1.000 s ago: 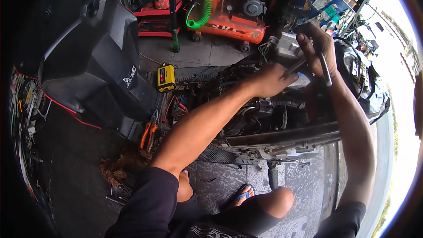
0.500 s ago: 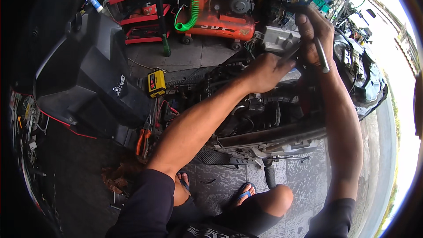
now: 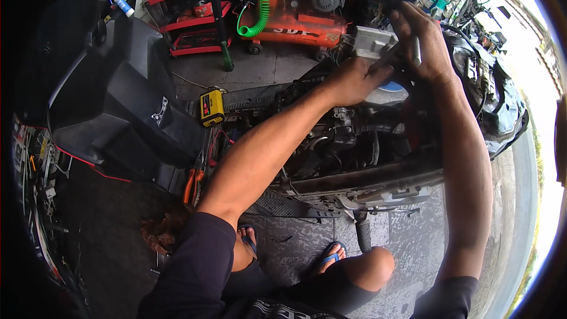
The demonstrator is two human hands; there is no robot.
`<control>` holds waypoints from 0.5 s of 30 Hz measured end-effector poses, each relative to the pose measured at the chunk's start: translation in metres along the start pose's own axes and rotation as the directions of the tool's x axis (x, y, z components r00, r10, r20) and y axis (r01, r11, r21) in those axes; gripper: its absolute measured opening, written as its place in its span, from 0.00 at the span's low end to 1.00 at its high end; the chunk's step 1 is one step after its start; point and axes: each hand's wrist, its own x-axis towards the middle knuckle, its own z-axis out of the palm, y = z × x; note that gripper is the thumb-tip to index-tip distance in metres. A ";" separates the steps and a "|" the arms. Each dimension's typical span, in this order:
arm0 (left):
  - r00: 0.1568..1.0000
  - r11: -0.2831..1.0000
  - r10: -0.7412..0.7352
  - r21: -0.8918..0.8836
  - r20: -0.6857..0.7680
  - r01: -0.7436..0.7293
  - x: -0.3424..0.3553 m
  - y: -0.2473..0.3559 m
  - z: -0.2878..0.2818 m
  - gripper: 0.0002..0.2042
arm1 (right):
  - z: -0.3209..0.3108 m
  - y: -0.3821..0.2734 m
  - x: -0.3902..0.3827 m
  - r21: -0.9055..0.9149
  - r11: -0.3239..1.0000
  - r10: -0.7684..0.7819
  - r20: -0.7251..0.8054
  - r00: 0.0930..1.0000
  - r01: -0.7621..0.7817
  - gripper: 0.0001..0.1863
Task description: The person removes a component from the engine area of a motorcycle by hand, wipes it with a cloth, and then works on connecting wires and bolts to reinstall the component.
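Both my hands are raised over the far right part of a stripped scooter (image 3: 348, 142). My left hand (image 3: 356, 80) is closed around the end of a grey metal bar (image 3: 387, 57), thumb toward the right. Beside it, my right hand (image 3: 426, 44) curls round a silver metal rod (image 3: 416, 51), whose rounded end points toward me. Whether bar and rod are one tool cannot be made out, and what lies beneath the hands is hidden. Just behind them sits a pale grey box-shaped part (image 3: 372, 40).
Left of the scooter stand a large black body panel (image 3: 118, 106), a yellow device (image 3: 211, 106) and orange-handled pliers (image 3: 194, 185). Behind are a red tool cart (image 3: 192, 23) and an orange air compressor (image 3: 295, 29) with a green coiled hose (image 3: 263, 0). A black handgrip (image 3: 363, 233) juts toward my feet.
Both hands have shifted slightly up and left. The rod in my right hand has swung, so less of its length shows. The view has tilted a little.
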 end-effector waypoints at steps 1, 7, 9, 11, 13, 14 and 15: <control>1.000 1.000 -0.025 -0.002 0.004 0.025 0.000 0.001 0.001 0.19 | -0.001 0.001 -0.001 -0.025 0.999 0.021 0.018 1.000 -0.020 0.17; 0.995 0.992 -0.086 0.100 0.046 0.081 -0.003 0.017 -0.016 0.23 | -0.032 -0.035 0.003 -0.151 0.942 0.335 0.339 0.879 -0.300 0.19; 0.999 0.992 -0.001 0.126 -0.038 0.005 0.004 0.018 -0.019 0.24 | -0.048 -0.046 -0.003 -0.042 0.914 0.405 0.196 0.893 -0.405 0.21; 0.987 0.989 0.027 0.146 -0.160 -0.003 0.022 0.027 -0.021 0.23 | -0.070 -0.050 0.000 -0.135 0.901 0.435 0.317 0.843 -0.413 0.22; 0.987 0.975 0.094 0.214 -0.128 -0.065 0.032 0.036 -0.019 0.23 | -0.075 -0.071 0.014 0.144 0.855 0.384 0.468 0.796 -0.498 0.23; 0.989 0.973 0.125 0.204 -0.085 -0.105 0.034 0.046 -0.015 0.23 | -0.071 -0.066 0.016 0.188 0.883 0.313 0.447 0.838 -0.430 0.23; 0.985 0.967 0.165 0.202 -0.042 -0.153 0.039 0.053 -0.013 0.23 | -0.068 -0.064 0.020 0.233 0.906 0.234 0.419 0.877 -0.353 0.22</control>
